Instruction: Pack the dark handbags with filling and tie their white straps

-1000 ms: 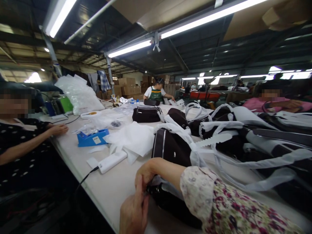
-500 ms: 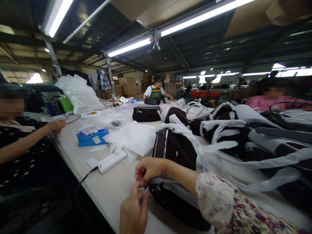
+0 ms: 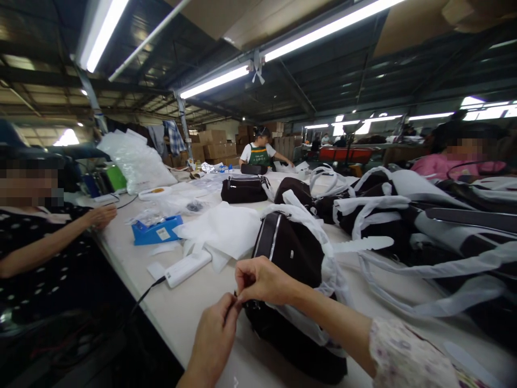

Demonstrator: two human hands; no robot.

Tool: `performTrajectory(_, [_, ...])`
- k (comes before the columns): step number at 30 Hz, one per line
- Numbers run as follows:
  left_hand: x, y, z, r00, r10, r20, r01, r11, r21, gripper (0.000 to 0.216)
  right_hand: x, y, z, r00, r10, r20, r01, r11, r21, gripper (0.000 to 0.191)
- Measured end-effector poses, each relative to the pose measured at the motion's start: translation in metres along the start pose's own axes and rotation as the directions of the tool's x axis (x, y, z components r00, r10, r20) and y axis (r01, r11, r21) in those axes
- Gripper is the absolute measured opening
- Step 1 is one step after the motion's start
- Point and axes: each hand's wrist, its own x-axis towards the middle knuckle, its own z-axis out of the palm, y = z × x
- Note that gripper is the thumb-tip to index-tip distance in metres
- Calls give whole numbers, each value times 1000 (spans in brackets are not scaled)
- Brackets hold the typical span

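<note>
A dark brown bag (image 3: 301,250) with a silver zip stands on the table in front of me, its strap wrapped in white paper (image 3: 323,237). At the bag's near left end, my left hand (image 3: 218,326) and my right hand (image 3: 260,283) meet with their fingertips pinched together. What they pinch is too small and too covered by the fingers to make out. The right forearm crosses in front of the bag. Below it hangs the bag's dark lower part (image 3: 299,339).
A white power bank (image 3: 189,268) with a black cable, a blue tape dispenser (image 3: 155,230) and white sheets (image 3: 226,229) lie to the left. More wrapped bags (image 3: 375,215) are piled at right. A co-worker's hand (image 3: 100,215) is at the left table edge.
My right hand has shifted slightly right and up, and its forearm has swung lower. The left hand has turned, its fingertips now touching the right's. The view has shifted slightly.
</note>
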Motion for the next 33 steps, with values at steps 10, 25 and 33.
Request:
performTrajectory(10, [7, 1, -21, 789, -192, 584, 453, 823, -342, 60, -42, -1, 30, 942, -284, -177, 198, 899, -390, 20])
performTrajectory(25, [3, 9, -20, 902, -54, 428, 183, 947, -266, 32, -70, -8, 37, 874, -486, 8, 366, 647, -669, 16])
performTrajectory(33, [14, 15, -37, 888, 103, 448, -74, 994, -82, 10, -36, -28, 5, 983, -183, 33, 177, 870, -461, 32])
